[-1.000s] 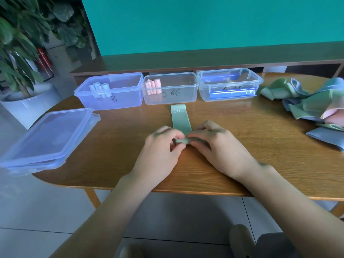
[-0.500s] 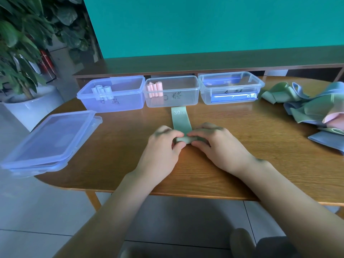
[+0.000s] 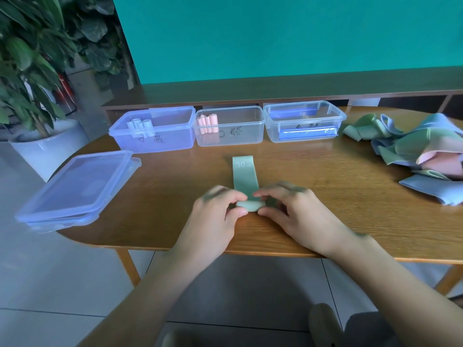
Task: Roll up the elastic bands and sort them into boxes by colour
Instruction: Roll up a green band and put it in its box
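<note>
A green elastic band (image 3: 244, 176) marked "30" lies flat on the wooden table (image 3: 325, 196), its near end wound into a small roll. My left hand (image 3: 215, 216) pinches the roll's left end and my right hand (image 3: 290, 211) pinches its right end. Three clear boxes stand in a row behind: the left box (image 3: 162, 136) holds several pale blue rolls, the middle box (image 3: 238, 134) holds several pink rolls, the right box (image 3: 304, 126) shows no rolls. A heap of loose green, blue and pink bands (image 3: 413, 151) lies at the far right.
A stack of box lids (image 3: 75, 189) sits at the table's left edge, overhanging it. A potted plant (image 3: 30, 71) stands on the floor to the left. A low wooden shelf (image 3: 275, 91) runs behind the boxes against a teal wall.
The roll between my fingers has grown thicker and the flat length of green band ahead of it is shorter. The view has tilted slightly; both hands stay on the roll.
</note>
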Available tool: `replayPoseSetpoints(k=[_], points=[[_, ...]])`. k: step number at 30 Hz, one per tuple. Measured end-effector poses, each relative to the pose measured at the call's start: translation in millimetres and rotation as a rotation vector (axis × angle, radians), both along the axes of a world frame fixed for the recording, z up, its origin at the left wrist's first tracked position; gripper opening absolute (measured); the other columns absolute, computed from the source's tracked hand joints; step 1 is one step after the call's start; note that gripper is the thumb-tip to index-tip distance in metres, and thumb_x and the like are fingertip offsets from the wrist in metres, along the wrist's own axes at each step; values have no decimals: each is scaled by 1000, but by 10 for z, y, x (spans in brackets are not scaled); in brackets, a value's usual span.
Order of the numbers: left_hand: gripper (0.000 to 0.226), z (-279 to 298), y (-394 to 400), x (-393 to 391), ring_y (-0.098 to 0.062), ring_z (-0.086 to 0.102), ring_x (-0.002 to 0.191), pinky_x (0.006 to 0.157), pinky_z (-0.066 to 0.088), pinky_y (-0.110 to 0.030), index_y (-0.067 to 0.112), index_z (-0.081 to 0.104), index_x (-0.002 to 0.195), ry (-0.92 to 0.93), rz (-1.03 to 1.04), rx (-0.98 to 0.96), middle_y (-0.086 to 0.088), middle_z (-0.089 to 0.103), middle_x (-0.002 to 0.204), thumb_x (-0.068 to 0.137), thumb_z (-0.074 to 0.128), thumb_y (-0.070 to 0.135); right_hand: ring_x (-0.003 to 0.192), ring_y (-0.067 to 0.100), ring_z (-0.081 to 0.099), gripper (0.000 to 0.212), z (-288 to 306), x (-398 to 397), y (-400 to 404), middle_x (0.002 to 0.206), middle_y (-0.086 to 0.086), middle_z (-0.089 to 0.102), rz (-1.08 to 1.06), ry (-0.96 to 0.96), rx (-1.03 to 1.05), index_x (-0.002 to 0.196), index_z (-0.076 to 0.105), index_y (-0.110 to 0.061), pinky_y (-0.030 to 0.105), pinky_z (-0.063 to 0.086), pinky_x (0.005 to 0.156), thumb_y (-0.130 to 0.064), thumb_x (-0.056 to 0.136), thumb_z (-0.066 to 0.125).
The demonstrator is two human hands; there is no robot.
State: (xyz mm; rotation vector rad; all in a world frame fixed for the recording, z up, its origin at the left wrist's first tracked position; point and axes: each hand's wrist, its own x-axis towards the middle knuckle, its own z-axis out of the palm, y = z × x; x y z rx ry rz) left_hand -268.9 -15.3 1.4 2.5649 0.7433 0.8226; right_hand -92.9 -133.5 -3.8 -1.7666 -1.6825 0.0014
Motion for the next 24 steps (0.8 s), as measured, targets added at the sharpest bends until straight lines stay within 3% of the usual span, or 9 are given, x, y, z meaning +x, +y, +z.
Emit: replayPoseSetpoints(k=[4, 8, 13, 17, 20, 24], points=[[19, -29, -95, -79, 14, 51, 94, 76, 38, 1, 29, 66, 112, -3, -8, -20, 19, 58, 101, 93, 70, 28, 72, 1, 55, 21, 27, -39, -111, 91, -24, 57, 3, 49, -16, 108, 64, -28, 10, 40, 71, -25, 90, 76], [10, -16, -115, -69, -2, 56, 88, 72, 47, -13, 29, 63, 104, 15, -1, 5, 15, 61, 100, 95, 67, 29, 72, 2, 55, 13, 35, -33, -87, 94, -17, 62, 2, 53, 0, 104, 68, -28, 15, 42, 71, -31, 93, 73], [20, -17, -74, -37, -5, 56, 89, 76, 52, -21, 28, 64, 113, 49, 7, 10, 13, 59, 107, 95, 64, 36, 84, -8, 54, 16, 9, 19, -8, 103, -14, 63, -23, 25, 5, 107, 73, -23, 7, 37, 80, -33, 96, 67], [28, 0, -22, -16, -4, 53, 92, 83, 46, -17, 29, 65, 120, 55, -2, 8, 14, 55, 115, 93, 66, 38, 86, -7, 54, 16, 10, 59, 44, 100, -11, 64, -21, 8, 13, 105, 76, -21, 5, 36, 80, -30, 98, 65], [21, 24, -5, -11, 2, 52, 88, 76, 36, -3, 31, 67, 111, 16, -37, -9, 21, 53, 108, 91, 71, 30, 88, -2, 56, 17, 26, 88, 67, 100, -9, 64, -9, 4, 7, 104, 76, -20, 6, 37, 81, -30, 99, 64], [14, 38, 32, 23, 5, 53, 90, 72, 36, -1, 29, 69, 102, 6, -52, -6, 21, 56, 100, 90, 72, 24, 92, 6, 60, 18, 6, 109, 96, 100, -7, 65, -16, -17, 21, 103, 76, -18, 20, 46, 86, -29, 100, 62]])
